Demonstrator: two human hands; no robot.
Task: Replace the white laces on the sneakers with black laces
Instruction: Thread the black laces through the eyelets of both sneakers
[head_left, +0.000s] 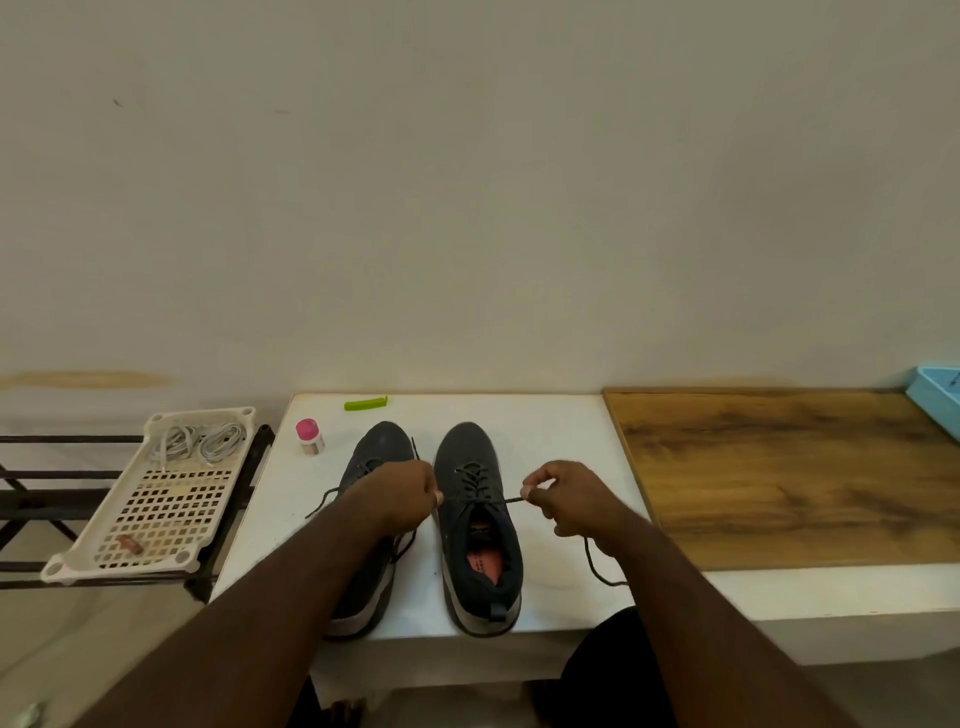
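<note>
Hands (400, 493) pinch black lace (483, 499); left forearm (311, 561) hides left sneaker (382, 447).

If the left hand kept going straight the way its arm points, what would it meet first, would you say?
Probably the right sneaker: the left hand, pinching the black lace, points up and to the right, with that shoe's laced front just ahead. Depth is unclear.

Sneakers (431, 519) side by side on table (561, 431); tray (156, 499) left, bottle (310, 437) behind.
</note>
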